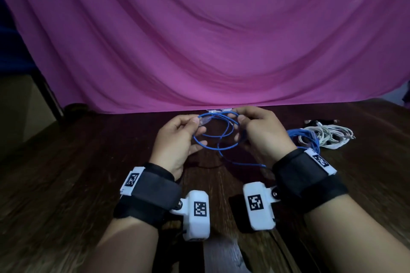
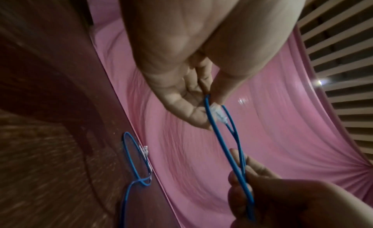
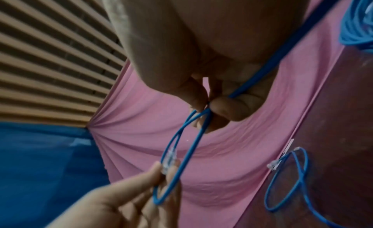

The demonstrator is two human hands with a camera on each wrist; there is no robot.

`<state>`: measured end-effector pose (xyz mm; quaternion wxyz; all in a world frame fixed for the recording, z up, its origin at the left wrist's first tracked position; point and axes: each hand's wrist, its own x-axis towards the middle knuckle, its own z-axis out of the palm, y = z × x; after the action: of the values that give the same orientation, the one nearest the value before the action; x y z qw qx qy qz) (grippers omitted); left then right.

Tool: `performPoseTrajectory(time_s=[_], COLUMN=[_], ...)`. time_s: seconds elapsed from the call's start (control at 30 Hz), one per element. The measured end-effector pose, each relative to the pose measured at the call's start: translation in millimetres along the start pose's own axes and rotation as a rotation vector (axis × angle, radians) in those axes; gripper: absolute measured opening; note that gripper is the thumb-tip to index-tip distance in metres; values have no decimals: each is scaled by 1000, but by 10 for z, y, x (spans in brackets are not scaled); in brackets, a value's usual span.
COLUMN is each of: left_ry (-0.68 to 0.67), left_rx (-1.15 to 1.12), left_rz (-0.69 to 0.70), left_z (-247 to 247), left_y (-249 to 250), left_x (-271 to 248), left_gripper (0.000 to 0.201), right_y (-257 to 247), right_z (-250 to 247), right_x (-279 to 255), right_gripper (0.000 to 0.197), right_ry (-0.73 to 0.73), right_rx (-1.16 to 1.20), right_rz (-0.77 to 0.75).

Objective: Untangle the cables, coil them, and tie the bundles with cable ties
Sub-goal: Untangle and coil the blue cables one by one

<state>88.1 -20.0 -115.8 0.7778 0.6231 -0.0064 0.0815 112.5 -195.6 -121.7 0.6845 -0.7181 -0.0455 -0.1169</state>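
Currently left hand [image 1: 177,137] pinches blue cable [image 1: 213,137] plug [image 1: 202,121]; right hand [image 1: 261,131] pinches its loops, above table [image 1: 66,184].

Head camera: above, facing forward and down over wooden table [image 1: 88,184], mid-range. Wrist cameras: close under each palm, facing fingertips. All three share the blue cable [image 1: 213,137] [image 2: 226,145] [image 3: 181,151] loops.

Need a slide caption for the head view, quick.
Both hands, left and right, pinch a blue cable loop above the wooden table.
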Motion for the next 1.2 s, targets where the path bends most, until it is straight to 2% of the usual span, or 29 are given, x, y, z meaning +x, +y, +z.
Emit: performPoseTrajectory(time_s=[0.17, 0.27, 0.33, 0.43, 0.5, 0.6, 0.77, 0.87, 1.0, 1.07, 1.13, 1.17, 1.2], left_ry=[-103, -131, -123, -145, -152, -145, -204, -196, -140, -109, -110, -122, -138], left_rx=[-137, -218, -234, -180, -101, -40, -10, 14, 31, 54, 86, 107, 134], left_rz=[-69, -133, -151, -181, -172, -142, -144, -127, -130, -115, -57, -14, 32], left_z=[12, -8, -13, 23, 76, 129, 130, 113, 61, 18, 0, 2, 13], left_y=[54, 94, 106, 94, 70, 49, 83, 85, 35, 5, -10, -14, -15], left_x=[-56, -61, -68, -108, -140, -168, -197, -189, -155, -127, -107, -107, -112], left_gripper=[9, 8, 8, 7, 10, 11, 5, 3, 6, 10, 10, 10, 9], right_y=[73, 29, -19, -53, -68, -95, -145, -148, -231, -270, -242, -217, -199], right_z=[-17, 60, 95, 110, 93, 65, 28, 57, 94, -5, -109, -135, -148], right_x=[-37, -121, -158, -201, -229, -252, -300, -305, -211, -157, -103, -96, -99], right_gripper=[34, 35, 28, 22, 26, 30, 21, 19, 15, 17, 18, 20, 23], right_ry=[24, -43, -64, -44, -13, -19, 12, 17, 200, 301, 313, 291, 258], right_rx=[-207, -142, -145, -218, -281, -485, -729, -535, 130, 350, 411, 334, 152], right_rz=[-107, -123, -182, -334, -392, -438, -518, -446, -278, -155, -66, -63, -95])
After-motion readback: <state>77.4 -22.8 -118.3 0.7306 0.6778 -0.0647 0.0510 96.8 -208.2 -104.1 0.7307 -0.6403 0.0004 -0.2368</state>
